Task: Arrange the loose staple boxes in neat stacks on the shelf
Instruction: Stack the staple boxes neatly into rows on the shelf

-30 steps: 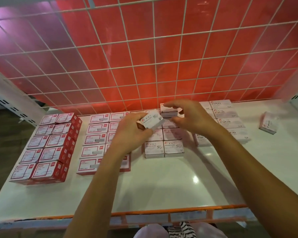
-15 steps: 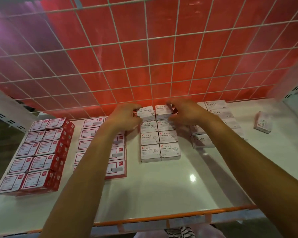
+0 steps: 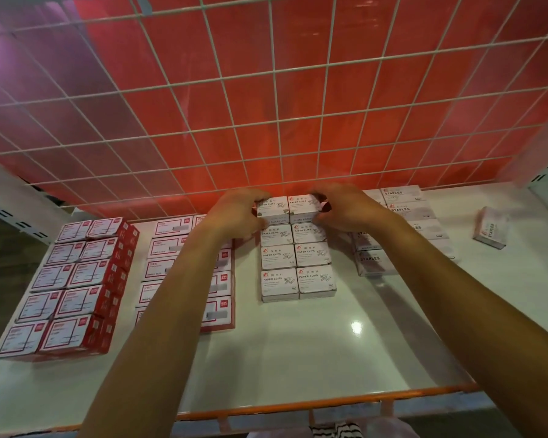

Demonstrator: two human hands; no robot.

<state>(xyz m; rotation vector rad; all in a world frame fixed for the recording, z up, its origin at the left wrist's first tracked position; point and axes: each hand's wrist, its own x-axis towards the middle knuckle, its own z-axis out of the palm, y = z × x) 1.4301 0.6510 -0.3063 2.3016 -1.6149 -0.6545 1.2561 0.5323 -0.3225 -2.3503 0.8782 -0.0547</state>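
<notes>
Two white boxes marked PAPER CLIPS sit side by side at the back of the middle block of white boxes (image 3: 296,267). My left hand (image 3: 238,216) grips the left box (image 3: 272,206) from its left side. My right hand (image 3: 345,210) grips the right box (image 3: 304,204) from its right side. Both boxes rest on the top of the block, near the wire grid. A column of white STAPLES boxes (image 3: 404,203) lies right of my right hand, partly hidden by my forearm. One loose staple box (image 3: 491,227) lies alone on the white shelf (image 3: 314,352) at the far right.
Red-sided box stacks (image 3: 76,286) fill the shelf's left end, with flatter red-edged boxes (image 3: 171,248) beside them. A white wire grid (image 3: 266,105) over a red panel closes the back. An orange rail (image 3: 329,403) runs along the front edge.
Both hands moved from mid-block, where they held boxes in the air, to the back row and set the two boxes down side by side there.
</notes>
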